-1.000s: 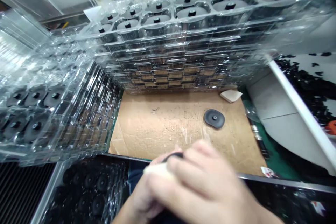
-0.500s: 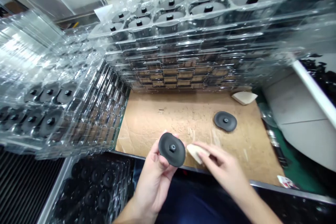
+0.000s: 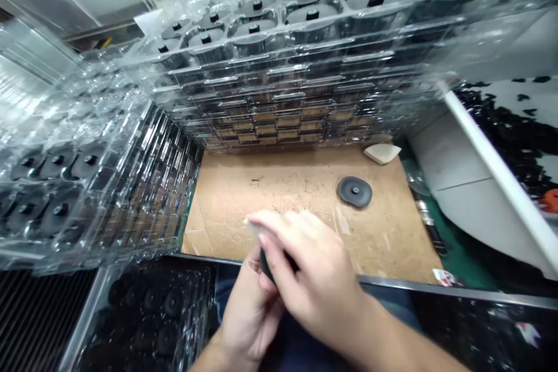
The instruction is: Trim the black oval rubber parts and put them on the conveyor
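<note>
"What's your mat [image 3: 296, 183] made of, mid-frame?"
"Brown cardboard, matt and scuffed."
"And your pad [image 3: 260, 231], lower centre?"
"Pale and matt-looking; blur hides its texture."
"The disc [image 3: 354, 192] right of centre?"
"Smooth, matt, dark grey; rubber or plastic, hard to tell."
"Your trays [image 3: 281, 42] up top?"
"Clear, glossy plastic; your strip [image 3: 436, 289], lower right, looks like shiny metal."

Bright, cool light fills the view; white glare washes over the left tray stack [image 3: 26, 93] at nine to ten o'clock, while highlights streak the clear plastic tray tower [image 3: 279, 78] at twelve. The black ribbed panel [image 3: 39, 314] at eight lies dim. The right hand [image 3: 320, 264] looks motion-blurred, and wide-angle distortion stretches the edges
</note>
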`<state>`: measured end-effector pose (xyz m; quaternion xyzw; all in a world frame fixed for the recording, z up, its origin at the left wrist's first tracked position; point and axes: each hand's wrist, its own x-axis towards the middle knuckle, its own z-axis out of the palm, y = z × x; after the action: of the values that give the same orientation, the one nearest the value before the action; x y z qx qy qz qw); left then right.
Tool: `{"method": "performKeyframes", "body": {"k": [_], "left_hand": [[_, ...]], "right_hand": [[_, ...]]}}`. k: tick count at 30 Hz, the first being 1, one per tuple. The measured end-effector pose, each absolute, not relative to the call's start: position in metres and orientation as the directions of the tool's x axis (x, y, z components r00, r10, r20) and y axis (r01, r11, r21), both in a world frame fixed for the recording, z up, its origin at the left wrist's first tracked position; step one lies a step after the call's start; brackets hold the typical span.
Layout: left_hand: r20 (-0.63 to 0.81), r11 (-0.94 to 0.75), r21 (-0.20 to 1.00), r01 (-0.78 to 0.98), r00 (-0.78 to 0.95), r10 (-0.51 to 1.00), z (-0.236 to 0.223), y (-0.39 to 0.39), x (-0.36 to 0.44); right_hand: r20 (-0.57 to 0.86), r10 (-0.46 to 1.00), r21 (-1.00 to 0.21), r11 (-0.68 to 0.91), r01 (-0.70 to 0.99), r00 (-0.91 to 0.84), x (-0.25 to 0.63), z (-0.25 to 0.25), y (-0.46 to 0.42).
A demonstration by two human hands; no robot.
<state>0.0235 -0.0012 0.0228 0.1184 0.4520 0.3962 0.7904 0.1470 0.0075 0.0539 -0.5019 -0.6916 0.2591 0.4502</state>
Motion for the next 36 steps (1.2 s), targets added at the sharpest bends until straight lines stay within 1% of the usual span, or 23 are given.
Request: {"method": "performKeyframes", "body": {"k": [1, 4, 6, 8, 10, 11, 13, 14, 15, 16, 18, 20, 21, 23, 26, 28, 29, 31, 32, 33, 34, 35, 36], "left_hand": [[-0.608, 0.655, 0.530, -0.539, 0.296, 0.736, 0.023, -0.001, 0.022], [-0.553, 0.646, 0.495, -0.581, 0.362, 0.750, 0.021, 0.000, 0.017], [-0.534, 0.664, 0.486, -0.568, 0.408, 0.741, 0.019, 0.001, 0.015], [-0.533, 0.678, 0.482, -0.555, 0.427, 0.730, 0.020, 0.002, 0.016], [-0.527, 0.685, 0.472, -0.554, 0.446, 0.724, 0.025, 0.002, 0.019], [-0.529, 0.693, 0.461, -0.554, 0.456, 0.716, 0.029, 0.003, 0.020], [-0.545, 0.697, 0.457, -0.552, 0.446, 0.710, 0.037, 0.003, 0.020], [-0.553, 0.693, 0.464, -0.552, 0.430, 0.713, 0.040, 0.003, 0.020], [-0.560, 0.685, 0.474, -0.552, 0.412, 0.719, 0.043, 0.003, 0.019], [-0.562, 0.678, 0.482, -0.554, 0.398, 0.725, 0.044, 0.003, 0.018], [-0.568, 0.680, 0.467, -0.565, 0.398, 0.720, 0.045, 0.003, 0.016], [-0.585, 0.692, 0.432, -0.579, 0.404, 0.703, 0.042, 0.003, 0.014], [-0.594, 0.697, 0.420, -0.581, 0.406, 0.695, 0.041, 0.003, 0.014], [-0.602, 0.708, 0.409, -0.576, 0.412, 0.684, 0.038, 0.003, 0.012], [-0.616, 0.729, 0.405, -0.552, 0.424, 0.664, 0.038, 0.005, 0.013], [-0.629, 0.745, 0.412, -0.524, 0.428, 0.649, 0.040, 0.006, 0.016], [-0.630, 0.751, 0.418, -0.511, 0.433, 0.645, 0.041, 0.006, 0.017], [-0.606, 0.750, 0.426, -0.506, 0.455, 0.652, 0.040, 0.005, 0.020], [-0.584, 0.748, 0.419, -0.514, 0.478, 0.656, 0.037, 0.004, 0.021], [-0.562, 0.748, 0.405, -0.526, 0.502, 0.658, 0.034, 0.002, 0.021], [-0.542, 0.748, 0.389, -0.537, 0.524, 0.657, 0.030, 0.000, 0.020], [-0.533, 0.746, 0.380, -0.547, 0.530, 0.660, 0.027, -0.002, 0.019], [-0.537, 0.742, 0.382, -0.551, 0.521, 0.664, 0.024, -0.004, 0.017]], "right_hand": [[0.385, 0.917, -0.807, 0.388, 0.445, -0.102, 0.149, 0.055, 0.005], [0.319, 0.923, -0.832, 0.382, 0.401, -0.217, 0.163, 0.059, -0.008], [0.268, 0.941, -0.818, 0.336, 0.467, -0.206, 0.174, 0.061, -0.016], [0.256, 0.953, -0.761, 0.303, 0.573, -0.164, 0.179, 0.063, -0.018], [0.313, 0.936, -0.678, 0.339, 0.652, -0.162, 0.178, 0.063, -0.012], [0.394, 0.900, -0.639, 0.414, 0.648, -0.187, 0.177, 0.063, -0.006], [0.508, 0.821, -0.617, 0.558, 0.555, -0.261, 0.177, 0.058, 0.008], [0.518, 0.809, -0.647, 0.583, 0.491, -0.278, 0.178, 0.054, 0.015], [0.489, 0.831, -0.696, 0.555, 0.456, -0.265, 0.181, 0.049, 0.020], [0.420, 0.880, -0.754, 0.474, 0.456, -0.220, 0.184, 0.042, 0.022], [0.222, 0.973, -0.842, 0.223, 0.490, -0.060, 0.191, 0.024, 0.019], [0.033, 0.998, -0.879, 0.000, 0.477, 0.061, 0.195, 0.003, 0.005], [-0.063, 0.996, -0.888, -0.085, 0.451, 0.064, 0.196, -0.008, -0.004], [-0.211, 0.977, -0.894, -0.189, 0.407, -0.010, 0.195, -0.029, -0.023], [-0.295, 0.953, -0.883, -0.243, 0.401, -0.073, 0.198, -0.042, -0.038], [-0.274, 0.962, -0.881, -0.250, 0.401, -0.003, 0.203, -0.032, -0.038], [-0.232, 0.970, -0.882, -0.239, 0.406, 0.067, 0.205, -0.021, -0.036], [-0.061, 0.979, -0.884, -0.144, 0.444, 0.195, 0.205, 0.007, -0.029], [0.067, 0.980, -0.877, -0.031, 0.479, 0.186, 0.203, 0.022, -0.025], [0.202, 0.973, -0.854, 0.120, 0.506, 0.111, 0.199, 0.036, -0.020], [0.318, 0.948, -0.817, 0.280, 0.504, -0.010, 0.195, 0.047, -0.016], [0.402, 0.906, -0.773, 0.413, 0.482, -0.132, 0.190, 0.055, -0.011], [0.433, 0.869, -0.738, 0.493, 0.460, -0.238, 0.187, 0.061, -0.007]]}}
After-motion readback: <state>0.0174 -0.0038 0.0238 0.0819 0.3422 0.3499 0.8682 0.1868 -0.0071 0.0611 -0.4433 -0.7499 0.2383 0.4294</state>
